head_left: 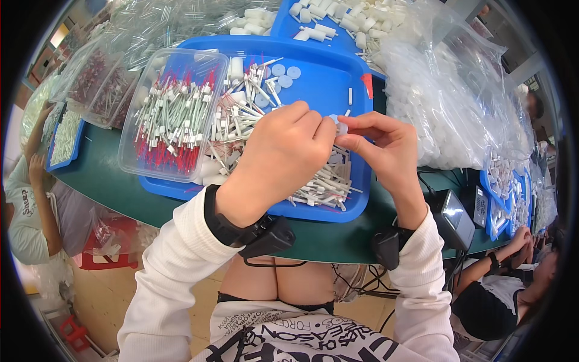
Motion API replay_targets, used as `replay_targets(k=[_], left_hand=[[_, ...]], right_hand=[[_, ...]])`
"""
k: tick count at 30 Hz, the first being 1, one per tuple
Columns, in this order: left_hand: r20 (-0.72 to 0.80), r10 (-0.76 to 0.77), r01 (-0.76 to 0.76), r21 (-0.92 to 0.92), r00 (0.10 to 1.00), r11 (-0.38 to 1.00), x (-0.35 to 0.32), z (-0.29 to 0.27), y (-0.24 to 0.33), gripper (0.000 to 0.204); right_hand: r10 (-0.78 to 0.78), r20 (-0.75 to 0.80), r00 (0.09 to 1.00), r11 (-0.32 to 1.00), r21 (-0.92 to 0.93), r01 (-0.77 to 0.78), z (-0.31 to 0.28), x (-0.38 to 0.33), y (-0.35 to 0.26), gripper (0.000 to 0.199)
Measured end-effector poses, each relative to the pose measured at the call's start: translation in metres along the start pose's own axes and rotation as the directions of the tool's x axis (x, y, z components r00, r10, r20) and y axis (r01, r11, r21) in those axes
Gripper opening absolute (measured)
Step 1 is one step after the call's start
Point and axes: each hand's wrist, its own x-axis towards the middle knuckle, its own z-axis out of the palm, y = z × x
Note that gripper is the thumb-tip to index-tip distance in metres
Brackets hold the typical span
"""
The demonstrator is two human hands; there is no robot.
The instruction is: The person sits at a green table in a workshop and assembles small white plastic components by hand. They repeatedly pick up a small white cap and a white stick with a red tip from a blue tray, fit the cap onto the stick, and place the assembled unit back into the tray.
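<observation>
Over the blue tray [325, 63], my two hands meet. My left hand [283, 154] is closed in a fist-like grip, its back toward me, and its fingertips are hidden. Thumb and forefinger of my right hand [383, 142] pinch a small translucent white plastic piece [341, 128] right beside the left fist. Whether the left fingers hold the same piece cannot be seen. Beneath them lie many thin white tubular parts [325, 184], and several translucent round discs [285, 81] sit farther back in the tray.
A clear plastic box [172, 114] of white-and-red wired parts rests on the tray's left side. Bags of white plastic pieces [431, 114] stand at right. A dark device [455, 218] and cables are near the right edge. Other people [42, 199] sit at both sides.
</observation>
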Motion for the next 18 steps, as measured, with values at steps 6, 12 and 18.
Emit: replay_targets(k=[6,12,18], left_hand=[[-0.027,0.019,-0.019,0.014,0.999,1.0,0.001,0.0,0.001,0.024],[-0.07,-0.064,0.052,-0.159,0.995,0.986,0.001,0.005,-0.002,0.02],[-0.02,-0.25,0.249,-0.038,0.968,0.968,0.0,-0.005,-0.023,0.017]], right_hand=[[0.068,0.013,0.998,0.994,0.083,-0.069,0.003,0.0,-0.002,0.022],[0.024,-0.034,0.999,0.994,0.112,-0.02,-0.001,0.001,-0.009,0.022],[-0.292,-0.053,0.955,0.827,-0.515,0.225,-0.054,0.003,-0.02,0.024]])
